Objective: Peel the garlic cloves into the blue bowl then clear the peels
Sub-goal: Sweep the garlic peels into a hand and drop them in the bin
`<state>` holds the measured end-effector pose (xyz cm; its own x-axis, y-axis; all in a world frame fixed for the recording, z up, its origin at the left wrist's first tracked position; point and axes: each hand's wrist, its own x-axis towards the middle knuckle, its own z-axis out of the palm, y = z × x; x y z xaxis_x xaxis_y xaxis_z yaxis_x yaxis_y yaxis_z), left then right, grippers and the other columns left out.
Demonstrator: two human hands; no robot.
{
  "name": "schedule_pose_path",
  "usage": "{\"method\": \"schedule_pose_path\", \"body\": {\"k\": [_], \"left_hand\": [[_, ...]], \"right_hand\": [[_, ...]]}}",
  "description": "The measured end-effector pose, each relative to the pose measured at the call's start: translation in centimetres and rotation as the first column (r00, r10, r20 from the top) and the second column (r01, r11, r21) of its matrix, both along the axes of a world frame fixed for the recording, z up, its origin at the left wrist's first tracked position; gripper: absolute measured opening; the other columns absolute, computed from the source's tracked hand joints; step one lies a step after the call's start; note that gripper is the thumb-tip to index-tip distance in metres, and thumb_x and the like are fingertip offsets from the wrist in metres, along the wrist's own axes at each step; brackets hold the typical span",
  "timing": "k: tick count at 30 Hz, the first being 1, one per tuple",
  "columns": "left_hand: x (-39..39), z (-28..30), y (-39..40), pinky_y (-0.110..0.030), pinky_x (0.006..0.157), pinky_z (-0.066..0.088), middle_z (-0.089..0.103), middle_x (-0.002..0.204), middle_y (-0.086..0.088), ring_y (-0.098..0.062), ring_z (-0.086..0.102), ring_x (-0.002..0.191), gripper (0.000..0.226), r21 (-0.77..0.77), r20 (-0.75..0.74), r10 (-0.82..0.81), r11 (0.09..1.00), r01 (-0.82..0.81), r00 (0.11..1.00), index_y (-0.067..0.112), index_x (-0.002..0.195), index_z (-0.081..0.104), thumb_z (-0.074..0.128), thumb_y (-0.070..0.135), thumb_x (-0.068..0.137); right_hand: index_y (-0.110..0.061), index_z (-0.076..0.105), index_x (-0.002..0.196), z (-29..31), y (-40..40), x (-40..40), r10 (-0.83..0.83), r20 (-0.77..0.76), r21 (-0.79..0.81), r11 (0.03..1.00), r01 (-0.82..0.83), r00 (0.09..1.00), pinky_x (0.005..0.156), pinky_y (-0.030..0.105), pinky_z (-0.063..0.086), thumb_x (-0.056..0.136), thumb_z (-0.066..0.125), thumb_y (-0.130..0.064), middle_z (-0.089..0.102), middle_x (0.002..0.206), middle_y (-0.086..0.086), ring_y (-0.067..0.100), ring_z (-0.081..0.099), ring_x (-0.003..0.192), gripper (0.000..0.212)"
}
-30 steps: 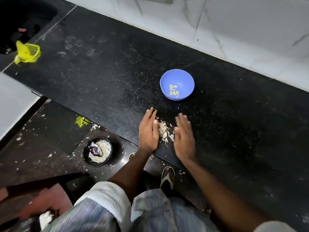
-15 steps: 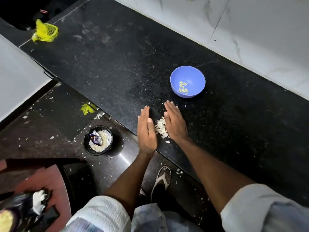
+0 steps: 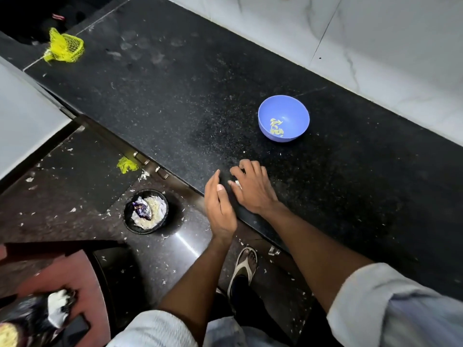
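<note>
Most of the peels [image 3: 236, 182] are hidden under the right hand [image 3: 253, 189]; only a few white scraps show between its thumb and forefinger. Its fingers [image 3: 246, 169] curl down onto the black surface [image 3: 175, 101] at the near edge, cupped over that pile, though whether they grip it cannot be told. The left hand [image 3: 220, 209] stands on edge just beside it, fingers straight and pressed together, thumb laid along the palm, at the surface's edge.

The blue bowl [image 3: 298, 113] sits further back on the surface, apart from both hands, with a few pale peeled cloves [image 3: 276, 127] in its bottom. On the floor below, a small black bin [image 3: 146, 211] holds white peels and a crumpled purple wrapper; any print on it is too small to read. Peel flecks litter the floor and surface. A yellow net bag [image 3: 64, 48] lies at the far left. At the lower left corner, a red object with something black and white on it is blurred and cut off.
</note>
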<state>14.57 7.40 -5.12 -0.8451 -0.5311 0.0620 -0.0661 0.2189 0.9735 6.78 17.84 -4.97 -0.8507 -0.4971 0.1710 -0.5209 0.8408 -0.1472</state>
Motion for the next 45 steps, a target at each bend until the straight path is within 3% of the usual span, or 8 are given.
{"method": "schedule_pose_path", "body": {"k": [7,15,18,21,25,31,37,45], "left_hand": [[-2.7,-0.3,-0.5,-0.047,0.116,0.044,0.071,0.131,-0.006,-0.021,0.063,0.127,0.052,0.334,0.006,-0.031,0.942,0.028,0.999,0.011,0.13,0.07,0.036,0.042,0.105],[-5.8,1.2,-0.8,-0.038,0.123,0.037,0.065,0.14,-0.016,-0.024,0.06,0.135,0.059,0.857,0.093,-0.094,0.515,-0.032,0.991,0.0,0.137,0.062,0.018,0.034,0.116],[-6.5,1.8,-0.9,-0.034,0.123,0.036,0.064,0.143,-0.015,-0.022,0.057,0.139,0.062,0.924,0.096,-0.109,0.38,-0.048,0.989,0.001,0.142,0.058,0.015,0.035,0.115],[-7.1,2.6,-0.1,-0.036,0.123,0.036,0.064,0.143,-0.015,-0.024,0.056,0.14,0.061,0.982,0.09,-0.132,0.178,-0.066,0.987,0.002,0.139,0.061,0.017,0.034,0.113],[-8.2,3.7,1.4,-0.045,0.125,0.034,0.066,0.137,-0.024,-0.034,0.056,0.139,0.054,0.988,0.038,-0.117,-0.146,-0.055,0.992,-0.003,0.128,0.067,0.027,0.029,0.111],[-9.9,5.8,2.2,-0.047,0.12,0.039,0.074,0.12,-0.022,-0.035,0.059,0.132,0.051,0.969,0.032,-0.068,-0.244,-0.048,0.997,0.0,0.12,0.07,0.029,0.029,0.112],[-10.3,6.2,1.7,-0.049,0.092,0.051,0.071,0.125,-0.021,-0.033,0.066,0.115,0.046,0.947,-0.023,-0.031,-0.32,0.012,0.999,-0.002,0.122,0.068,0.031,0.023,0.112],[-10.3,5.5,1.5,-0.048,0.11,0.044,0.066,0.139,-0.018,-0.03,0.061,0.129,0.046,0.949,-0.052,-0.076,-0.314,0.026,0.996,0.0,0.129,0.066,0.031,0.024,0.113]], "right_hand": [[-0.018,0.057,0.091,-0.7,1.4,-2.7,-0.061,-0.121,-0.009,0.998,0.06,0.991,0.051,0.041,0.049,0.107,0.044,-0.039,0.055,0.09,0.005,0.025,0.058,0.082,0.029],[-0.015,0.058,0.07,-1.0,0.7,-4.3,-0.264,-0.191,-0.143,0.96,0.24,0.945,0.042,0.035,0.044,0.102,0.06,-0.034,0.058,0.066,0.007,0.026,0.06,0.053,0.037],[-0.017,0.044,0.058,1.3,-0.5,-4.6,-0.497,0.302,-0.523,0.627,0.577,0.813,0.051,0.04,0.038,0.102,0.062,-0.03,0.053,0.054,0.006,0.023,0.044,0.049,0.049],[-0.018,0.038,0.051,3.5,-1.7,-4.6,-0.347,0.711,-0.595,0.166,0.787,0.611,0.054,0.035,0.033,0.103,0.057,-0.036,0.04,0.045,-0.009,0.012,0.035,0.051,0.058],[-0.018,0.053,0.055,5.6,-3.4,-4.1,-0.222,0.798,-0.567,0.04,0.823,0.56,0.059,0.04,0.052,0.103,0.05,-0.041,0.059,0.053,-0.002,0.024,0.06,0.054,0.053],[-0.013,0.056,0.071,7.5,-4.8,-3.0,-0.063,0.809,-0.586,-0.143,0.797,0.584,0.064,0.04,0.056,0.103,0.053,-0.023,0.062,0.069,0.009,0.024,0.064,0.068,0.033],[-0.009,0.071,0.084,9.1,-3.7,-2.6,-0.136,0.746,-0.662,-0.046,0.748,0.652,0.079,0.037,0.062,0.097,0.061,-0.003,0.077,0.08,-0.001,0.016,0.075,0.081,0.018],[-0.012,0.072,0.078,9.6,-2.0,-2.5,-0.242,0.614,-0.659,0.367,0.656,0.752,0.08,0.031,0.061,0.074,0.082,0.002,0.075,0.078,-0.004,0.01,0.074,0.078,0.018]]}}
